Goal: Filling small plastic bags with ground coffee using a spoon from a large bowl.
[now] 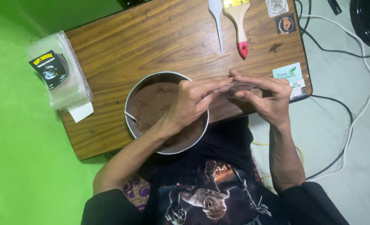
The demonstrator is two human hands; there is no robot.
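Observation:
My left hand (189, 103) and my right hand (265, 96) both pinch a small clear plastic pouch (235, 87) held flat between them, just above the near edge of a low wooden table (151, 37). My left hand is over a round metal bowl (131, 96) filled with brown powder (151, 104). A small spoon handle (130, 116) pokes out of the powder at the bowl's left side.
A stack of clear pouches with a dark printed label (58, 73) lies on the table's left end, overhanging a green floor (18, 158). A white plastic spoon (216, 21) and a red-tipped paintbrush (239, 25) lie at the far edge. Cables (351, 121) run over the floor at right.

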